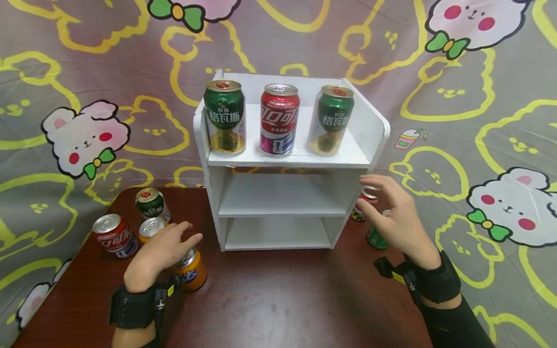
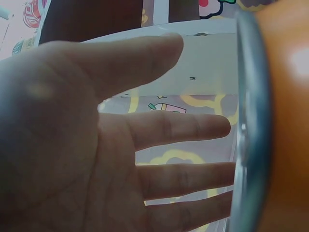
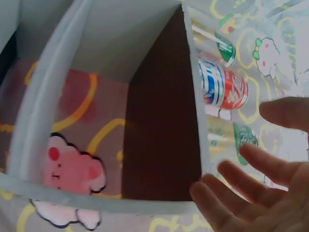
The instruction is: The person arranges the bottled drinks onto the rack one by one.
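My left hand point(image 1: 163, 249) hovers over the left of the table with straight, spread fingers, holding nothing. Closest to it is an orange soda can point(image 1: 194, 276), which looms large as an orange can point(image 2: 292, 121) in the left wrist view; whether they touch I cannot tell. My right hand point(image 1: 398, 220) is raised beside the shelf's right side, fingers loosely bent and nothing in them. Behind it, a green can point(image 1: 376, 238) and a red can point(image 1: 359, 212) are partly hidden. On the white shelf's point(image 1: 287, 163) top stand a red cola can point(image 1: 280, 121) and two green-and-gold cans point(image 1: 225, 118).
At the table's left stand another red can point(image 1: 116, 237), a green can point(image 1: 152, 205) and a second orange can point(image 1: 151, 226), partly covered by the left hand. A patterned cloth point(image 1: 165, 135) hangs behind the brown table point(image 1: 278, 299). The shelf has two lower tiers.
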A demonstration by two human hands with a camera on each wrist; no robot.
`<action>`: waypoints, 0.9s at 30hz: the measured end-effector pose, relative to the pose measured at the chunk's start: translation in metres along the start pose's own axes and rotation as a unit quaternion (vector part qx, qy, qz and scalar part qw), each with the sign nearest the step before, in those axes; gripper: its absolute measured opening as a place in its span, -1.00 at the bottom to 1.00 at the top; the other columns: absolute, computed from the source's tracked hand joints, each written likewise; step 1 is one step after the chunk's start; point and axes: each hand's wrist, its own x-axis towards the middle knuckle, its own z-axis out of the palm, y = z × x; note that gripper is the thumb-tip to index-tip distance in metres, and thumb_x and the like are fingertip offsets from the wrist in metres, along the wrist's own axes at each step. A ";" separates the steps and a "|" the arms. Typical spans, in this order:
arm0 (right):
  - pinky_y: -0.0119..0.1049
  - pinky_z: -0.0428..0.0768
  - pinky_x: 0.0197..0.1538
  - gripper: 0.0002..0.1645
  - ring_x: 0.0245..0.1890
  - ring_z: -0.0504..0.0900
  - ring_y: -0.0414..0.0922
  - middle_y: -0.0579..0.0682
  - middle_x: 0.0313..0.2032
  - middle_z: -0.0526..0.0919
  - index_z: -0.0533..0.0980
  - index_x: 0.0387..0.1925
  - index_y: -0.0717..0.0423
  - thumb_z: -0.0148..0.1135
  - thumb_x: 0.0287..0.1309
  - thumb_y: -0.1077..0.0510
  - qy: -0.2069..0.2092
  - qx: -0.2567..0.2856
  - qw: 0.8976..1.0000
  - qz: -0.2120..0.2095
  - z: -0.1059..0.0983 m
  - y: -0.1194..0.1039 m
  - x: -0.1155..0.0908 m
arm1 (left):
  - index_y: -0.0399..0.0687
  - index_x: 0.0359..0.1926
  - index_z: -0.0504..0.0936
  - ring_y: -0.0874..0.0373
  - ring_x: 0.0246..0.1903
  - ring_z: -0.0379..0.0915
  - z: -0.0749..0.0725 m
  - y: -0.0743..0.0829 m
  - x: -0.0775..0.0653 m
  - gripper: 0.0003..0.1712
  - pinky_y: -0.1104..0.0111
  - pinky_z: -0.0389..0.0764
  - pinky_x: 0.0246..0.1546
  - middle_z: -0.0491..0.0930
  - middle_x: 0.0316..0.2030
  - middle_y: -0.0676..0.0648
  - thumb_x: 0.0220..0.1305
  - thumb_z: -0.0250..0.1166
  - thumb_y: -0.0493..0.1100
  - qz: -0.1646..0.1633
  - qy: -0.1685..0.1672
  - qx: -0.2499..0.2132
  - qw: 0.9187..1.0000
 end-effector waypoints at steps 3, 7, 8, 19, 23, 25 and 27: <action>-0.55 0.45 -0.23 -0.49 -0.19 0.49 -0.24 -0.05 -0.09 0.47 0.43 -0.04 0.10 0.30 -0.13 0.35 -0.035 -0.013 0.999 0.001 0.002 0.018 -0.017 | -0.36 0.16 0.25 -0.34 0.04 0.14 0.001 0.002 0.000 -0.15 -0.13 0.28 -0.13 0.24 0.06 -0.47 0.18 -0.10 0.32 -0.006 -0.003 0.003 1.000; -0.46 0.47 -0.24 -0.59 -0.24 0.50 -0.27 -0.13 -0.16 0.50 0.44 -0.08 0.01 0.26 -0.04 0.26 -0.104 0.001 0.994 0.021 0.009 0.032 -0.038 | -0.36 0.15 0.26 -0.32 0.02 0.18 0.002 0.004 0.000 -0.12 -0.11 0.30 -0.14 0.25 0.05 -0.46 0.16 -0.11 0.35 -0.007 -0.005 0.006 1.000; -0.43 0.48 -0.26 -0.62 -0.25 0.49 -0.27 -0.16 -0.17 0.50 0.44 -0.09 -0.01 0.25 -0.01 0.23 -0.121 0.005 0.992 0.029 0.011 0.036 -0.043 | -0.36 0.15 0.26 -0.32 0.01 0.19 0.002 0.005 0.000 -0.13 -0.11 0.31 -0.14 0.26 0.05 -0.46 0.16 -0.10 0.34 -0.006 -0.004 0.006 1.000; -0.31 0.50 -0.22 -0.71 -0.18 0.51 -0.23 -0.28 -0.21 0.49 0.42 -0.12 -0.17 0.14 0.08 -0.05 -0.233 0.047 0.956 0.170 0.041 0.067 -0.093 | -0.34 0.12 0.31 -0.27 -0.05 0.28 0.005 0.006 0.001 -0.16 -0.07 0.34 -0.16 0.31 0.00 -0.43 0.16 -0.08 0.33 -0.002 -0.001 0.018 1.000; -0.33 0.51 -0.24 -0.68 -0.18 0.54 -0.16 -0.20 -0.19 0.50 0.42 -0.11 -0.09 0.11 0.10 -0.08 -0.245 0.069 0.948 0.193 0.046 0.074 -0.107 | -0.32 0.09 0.34 -0.22 -0.13 0.35 0.011 0.000 0.000 -0.15 -0.04 0.39 -0.23 0.34 -0.02 -0.41 0.13 -0.07 0.36 0.001 0.011 0.029 1.000; -0.33 0.51 -0.24 -0.65 -0.18 0.54 -0.15 -0.17 -0.17 0.50 0.42 -0.11 -0.07 0.09 0.10 -0.10 -0.248 0.077 0.944 0.203 0.047 0.076 -0.112 | -0.29 0.09 0.36 -0.21 -0.13 0.36 0.016 -0.005 0.000 -0.16 -0.04 0.40 -0.24 0.34 -0.02 -0.39 0.12 -0.07 0.37 0.008 0.024 0.027 0.999; -0.35 0.50 -0.24 -0.64 -0.18 0.54 -0.16 -0.16 -0.16 0.50 0.42 -0.11 -0.06 0.08 0.10 -0.12 -0.249 0.082 0.942 0.211 0.047 0.077 -0.115 | -0.25 0.08 0.38 -0.19 -0.12 0.36 0.022 -0.013 -0.001 -0.17 -0.04 0.40 -0.22 0.35 -0.01 -0.34 0.11 -0.08 0.38 0.019 0.038 0.017 0.999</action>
